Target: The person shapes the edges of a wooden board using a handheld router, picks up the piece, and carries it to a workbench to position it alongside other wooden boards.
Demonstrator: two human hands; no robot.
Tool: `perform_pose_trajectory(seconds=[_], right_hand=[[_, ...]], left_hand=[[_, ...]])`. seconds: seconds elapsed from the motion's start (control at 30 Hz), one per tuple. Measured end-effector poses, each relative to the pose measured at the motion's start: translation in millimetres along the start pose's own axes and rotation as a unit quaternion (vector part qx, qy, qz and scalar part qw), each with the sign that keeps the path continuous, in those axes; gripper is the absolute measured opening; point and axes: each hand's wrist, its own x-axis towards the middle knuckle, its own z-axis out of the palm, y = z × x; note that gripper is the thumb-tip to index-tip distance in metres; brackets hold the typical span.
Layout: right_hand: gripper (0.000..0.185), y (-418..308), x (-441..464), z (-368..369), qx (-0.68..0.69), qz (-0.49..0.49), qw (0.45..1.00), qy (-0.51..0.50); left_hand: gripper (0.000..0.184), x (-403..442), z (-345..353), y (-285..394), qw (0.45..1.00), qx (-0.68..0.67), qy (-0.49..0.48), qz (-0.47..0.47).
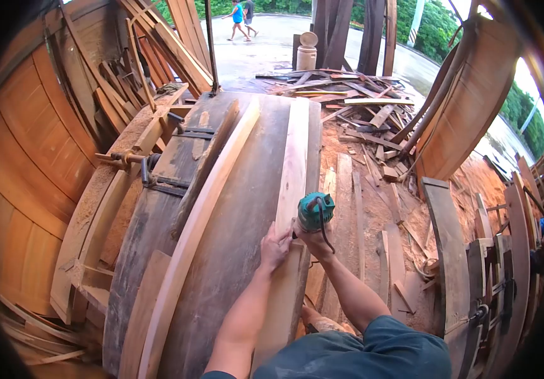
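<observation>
My right hand (pixel 316 239) is wrapped round the lower part of a green trim router (pixel 315 210), whose black cord hangs over the wrist. Close beside it, my left hand (pixel 274 247) is closed at the left side of the tool's base, its fingertips low against the wood. The router sits on the right edge of a long pale board (pixel 292 167). That board lies lengthwise on a dark wooden bench (pixel 247 183). The router's bit and most of its base are hidden by my hands.
A second long pale strip (pixel 212 199) lies along the bench to the left, near a clamp (pixel 149 170). Scrap wood (pixel 373 107) is heaped ahead, with sawdust around it. Planks (pixel 445 234) stand at right. Two people (pixel 237 16) walk far off outside.
</observation>
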Motion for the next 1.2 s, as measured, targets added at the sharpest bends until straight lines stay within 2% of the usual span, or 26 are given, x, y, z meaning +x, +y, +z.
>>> perform_pose_trajectory(seconds=[0.1, 0.2, 0.3, 0.4, 0.5, 0.6, 0.7, 0.83, 0.9, 1.1, 1.2], right_hand=[[0.03, 1.0, -19.7, 2.4, 0.053, -0.038, 0.998, -0.006], [0.035, -7.1, -39.8, 0.1, 0.069, 0.016, 0.997, -0.019], [0.036, -22.7, -56.3, 0.1, 0.106, 0.021, 0.994, -0.019], [0.035, 1.9, -56.9, 5.2, 0.164, 0.027, 0.986, -0.026], [0.033, 28.9, -46.9, 7.1, 0.009, 0.005, 1.0, -0.017], [0.032, 8.1, -46.6, 6.3, 0.005, -0.008, 1.0, -0.014], [0.031, 18.9, -36.9, 7.9, -0.014, -0.003, 1.0, 0.002], [0.031, 31.3, -18.3, 9.7, 0.011, -0.022, 1.0, 0.001], [0.031, 32.8, -12.5, 8.6, 0.02, -0.002, 1.0, 0.009], [0.031, 36.7, 10.1, 8.1, 0.048, -0.002, 0.999, 0.018], [0.034, 40.4, 25.4, 6.4, 0.0, 0.013, 1.0, 0.023]], left_hand=[[0.035, -18.7, -8.6, 7.7, 1.0, -0.013, -0.011, -0.015], [0.034, -36.3, -15.1, 14.5, 0.999, -0.023, -0.014, -0.04], [0.03, -47.7, -15.7, 14.1, 0.999, -0.017, -0.001, -0.044], [0.045, -53.0, -16.0, 11.0, 0.999, 0.027, -0.015, -0.015], [0.076, -55.4, -16.7, 20.3, 0.998, -0.024, 0.023, -0.058], [0.098, -54.3, -31.7, 39.6, 0.992, 0.027, -0.05, -0.116], [0.111, -56.1, -24.6, 33.4, 0.995, 0.066, -0.025, -0.065], [0.125, -60.2, -23.2, 33.6, 0.995, 0.08, -0.032, -0.047], [0.131, -59.5, -20.7, 33.9, 0.993, 0.106, -0.035, -0.045], [0.126, -61.2, -17.8, 31.4, 0.99, 0.139, -0.026, -0.02], [0.122, -59.9, -20.4, 36.9, 0.987, 0.15, -0.043, -0.026]])
